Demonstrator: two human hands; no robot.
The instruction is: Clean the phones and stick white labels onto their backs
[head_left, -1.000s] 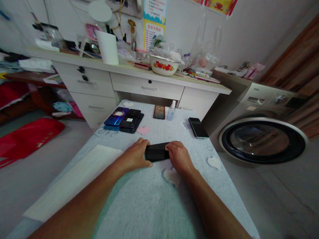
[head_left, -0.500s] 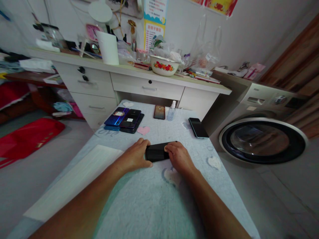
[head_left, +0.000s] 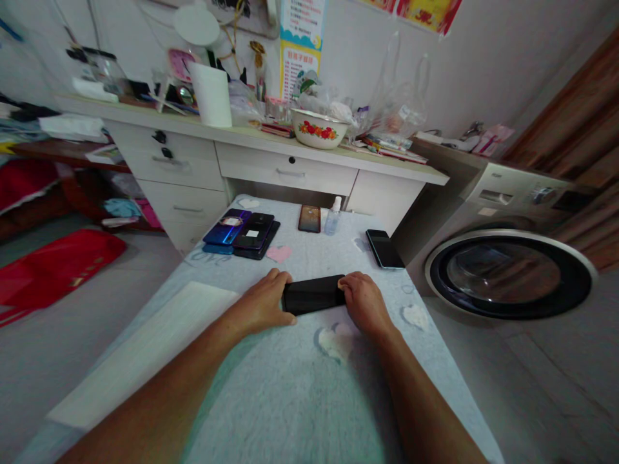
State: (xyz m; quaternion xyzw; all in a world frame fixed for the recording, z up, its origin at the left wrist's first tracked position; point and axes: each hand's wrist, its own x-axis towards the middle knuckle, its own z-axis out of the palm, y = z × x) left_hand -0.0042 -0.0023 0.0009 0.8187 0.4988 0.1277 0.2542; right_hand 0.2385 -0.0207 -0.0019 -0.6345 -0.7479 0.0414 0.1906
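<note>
A black phone (head_left: 313, 295) lies flat on the cloth-covered table (head_left: 271, 399), its dark face up. My left hand (head_left: 265, 299) grips the phone's left end, with the thumb along the near edge and the fingers at the far edge. At the phone's right end is my right hand (head_left: 363, 301), its fingers pinched together on a small, light tan thing that is too small to make out.
Several phones (head_left: 254, 232) lie stacked at the back left. A brown phone (head_left: 309, 218) and a clear spray bottle (head_left: 333, 216) stand near the back edge. Another phone (head_left: 385, 249) lies right; a long white sheet (head_left: 145, 354) lies left. A washing machine (head_left: 483, 193) is beyond.
My right hand has moved right along the phone to its right end, uncovering more of the dark surface. My left hand stays at the left end.
</note>
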